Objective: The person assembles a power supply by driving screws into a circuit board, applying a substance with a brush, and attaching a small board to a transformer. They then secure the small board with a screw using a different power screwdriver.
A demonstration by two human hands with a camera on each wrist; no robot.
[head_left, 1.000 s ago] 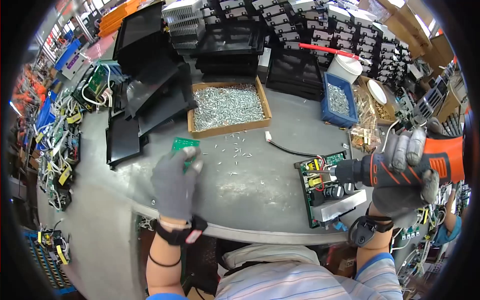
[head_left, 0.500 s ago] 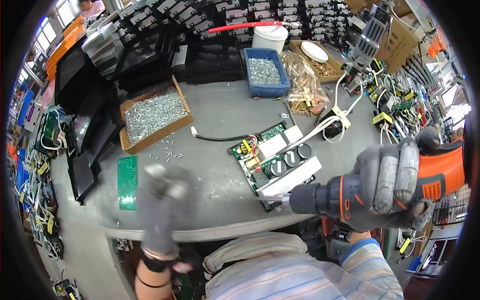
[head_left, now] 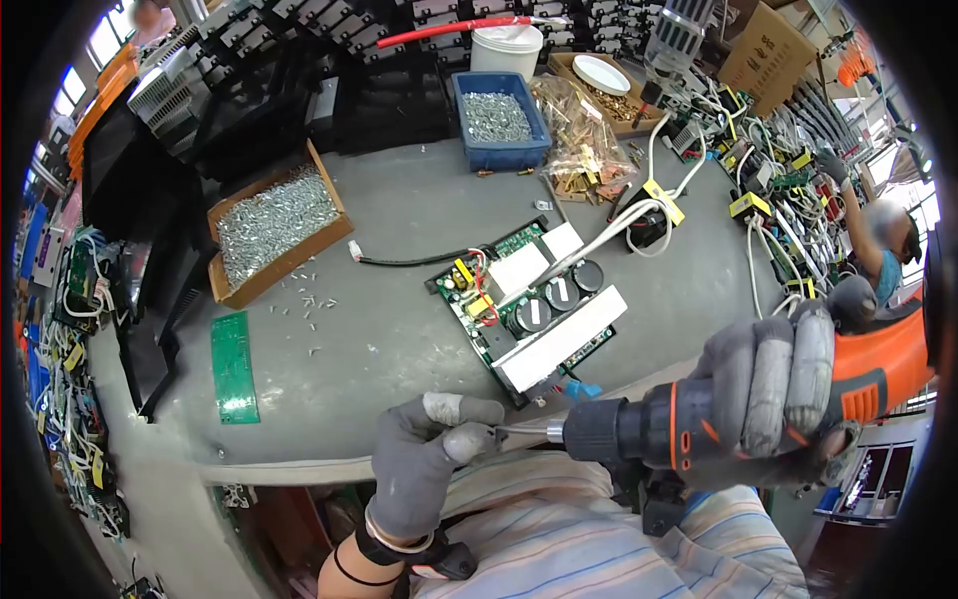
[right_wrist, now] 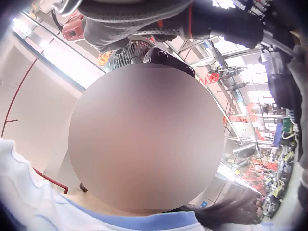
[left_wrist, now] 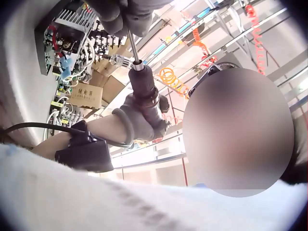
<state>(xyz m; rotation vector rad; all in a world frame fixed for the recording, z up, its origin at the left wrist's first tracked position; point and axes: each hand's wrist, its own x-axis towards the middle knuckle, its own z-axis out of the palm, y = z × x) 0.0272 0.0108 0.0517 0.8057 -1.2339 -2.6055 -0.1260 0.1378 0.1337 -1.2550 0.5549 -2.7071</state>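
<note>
Now left hand (head_left: 424, 459) pinches driver bit (head_left: 527, 429), farther from green board (head_left: 236, 367)

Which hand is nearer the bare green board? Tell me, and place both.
Left. The left hand, pinching the bit, is to the right of the bare green board; the right hand, gripping the drill, is much farther right.

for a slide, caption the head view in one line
Left hand pinches the bit of a drill gripped in the right hand, at a bench with circuit boards and screws.
</note>
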